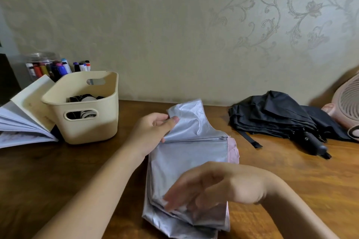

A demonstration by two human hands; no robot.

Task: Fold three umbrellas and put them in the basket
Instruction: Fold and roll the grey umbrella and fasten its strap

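While the silver umbrella is lying flat on the wooden table at lower centre, its long axis is running from the bottom edge up toward the wall. The left hand is pinching a loose flap at its upper left. The right hand, blurred, is resting straight-fingered on its lower part, holding nothing. A black umbrella is lying at right, handle pointing lower right. A cream basket is sitting at left.
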